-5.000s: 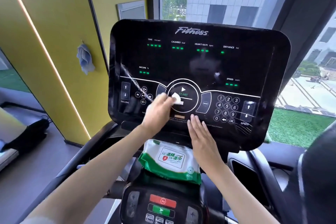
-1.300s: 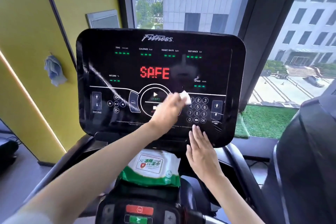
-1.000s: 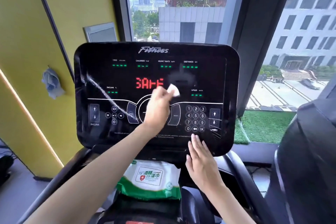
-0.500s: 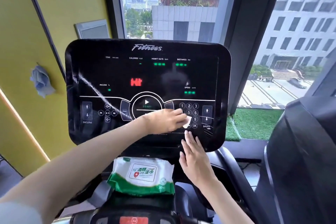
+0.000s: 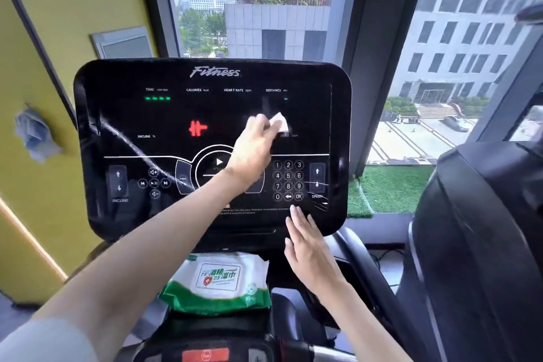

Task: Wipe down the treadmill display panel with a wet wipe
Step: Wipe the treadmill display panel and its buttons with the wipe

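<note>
Yellow wall [image 5: 82, 3], daylit window [image 5: 264, 9], grey buildings [image 5: 458, 23]

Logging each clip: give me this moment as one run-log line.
left hand: pressing wet wipe on display panel, upper right | right hand: flat, fingertips on panel's lower edge | wipe pack: below panel

2 bare forearms, no rings or watch visible — pale grey short sleeve [image 5: 50, 341] at the left shoulder
</note>
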